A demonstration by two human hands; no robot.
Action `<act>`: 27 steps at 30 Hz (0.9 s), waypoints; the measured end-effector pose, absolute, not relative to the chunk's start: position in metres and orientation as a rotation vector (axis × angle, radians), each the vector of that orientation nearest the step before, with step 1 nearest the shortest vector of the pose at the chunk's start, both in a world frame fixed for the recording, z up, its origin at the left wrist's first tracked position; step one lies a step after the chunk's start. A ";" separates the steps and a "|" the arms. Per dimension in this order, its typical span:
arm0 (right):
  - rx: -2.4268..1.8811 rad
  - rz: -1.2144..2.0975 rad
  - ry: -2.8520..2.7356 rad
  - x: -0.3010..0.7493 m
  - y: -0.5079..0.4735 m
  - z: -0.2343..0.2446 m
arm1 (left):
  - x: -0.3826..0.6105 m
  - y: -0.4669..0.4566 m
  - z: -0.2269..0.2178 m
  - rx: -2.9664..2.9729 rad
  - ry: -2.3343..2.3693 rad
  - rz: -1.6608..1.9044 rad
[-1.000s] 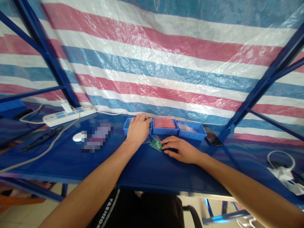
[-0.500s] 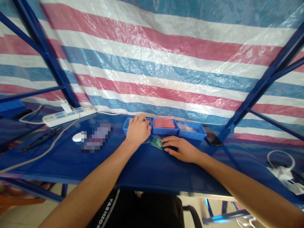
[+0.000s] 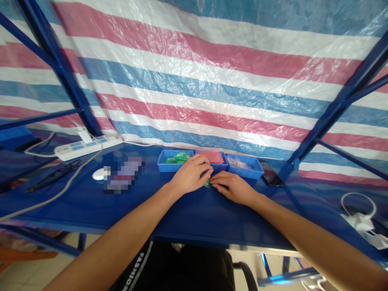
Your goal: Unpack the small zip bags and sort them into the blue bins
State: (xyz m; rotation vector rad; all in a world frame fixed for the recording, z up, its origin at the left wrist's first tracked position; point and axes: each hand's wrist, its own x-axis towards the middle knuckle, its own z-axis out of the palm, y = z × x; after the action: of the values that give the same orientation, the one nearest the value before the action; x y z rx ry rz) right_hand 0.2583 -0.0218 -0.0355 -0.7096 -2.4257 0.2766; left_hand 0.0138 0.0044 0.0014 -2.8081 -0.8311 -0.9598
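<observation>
My left hand [image 3: 193, 173] is closed, its fingers curled downward in front of the middle bin. Whatever its fingertips hold is hidden behind the hand. My right hand [image 3: 233, 188] rests on the table facing it, with thumb and fingers pinched on the edge of a small clear plastic bag [image 3: 207, 184] that has green pieces in it. Most of the bag is covered by my hands. Just behind stand a blue bin of green pieces [image 3: 178, 157], a bin with flat pink packets [image 3: 214, 157] and a bin with clear plastic bags [image 3: 239, 162].
A dark phone [image 3: 272, 173] lies right of the bins. To the left are a pixelated item [image 3: 124, 176], a white round object [image 3: 98, 174], black glasses [image 3: 54, 176] and a white power strip [image 3: 87, 147] with cables. Blue metal posts frame a striped sheet [image 3: 212, 81].
My left hand has left the bin of green pieces and moved right and toward me, to the bag by my right hand. My right hand has barely moved; its fingers are closer together.
</observation>
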 end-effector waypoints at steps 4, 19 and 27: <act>-0.721 0.266 -2.372 0.259 -0.021 -0.038 | 0.018 0.002 0.000 -2.933 -0.758 -0.975; -0.798 0.271 -2.174 0.260 -0.019 -0.035 | 0.013 0.004 -0.006 -3.002 -0.922 -0.922; -0.875 0.458 -1.880 0.260 -0.017 -0.033 | 0.014 0.009 -0.009 -2.908 -0.998 -0.978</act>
State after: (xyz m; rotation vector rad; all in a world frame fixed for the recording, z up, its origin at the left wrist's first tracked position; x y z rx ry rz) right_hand 0.2596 -0.0171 -0.0329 -0.8751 -1.8804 0.4581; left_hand 0.0136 0.0092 -0.0088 -2.9080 -0.9981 -0.9785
